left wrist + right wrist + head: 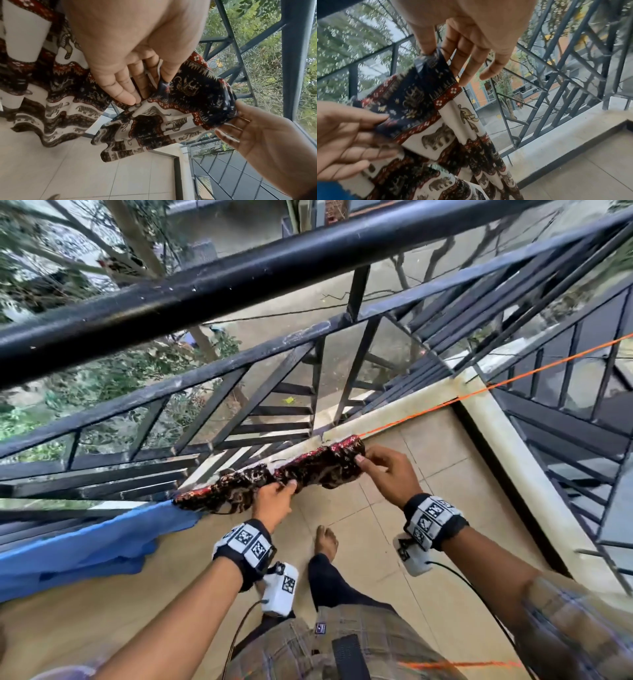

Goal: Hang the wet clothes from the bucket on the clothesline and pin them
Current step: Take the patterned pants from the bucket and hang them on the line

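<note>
An orange line [428, 410] runs taut across the balcony, just inside the black railing [239, 371]. 2 garments hang over it: a dark patterned cloth [308, 470], bunched along the line, and a blue cloth [85, 542] beside it on the left, their edges touching. Below lies a beige tiled floor [428, 460], bordered by a pale ledge [507, 440].

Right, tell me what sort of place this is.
Probably an upper-floor balcony used for drying laundry: a black metal railing edges a tiled floor, ground and trees lie below, and an orange clothesline carries a patterned cloth.
</note>
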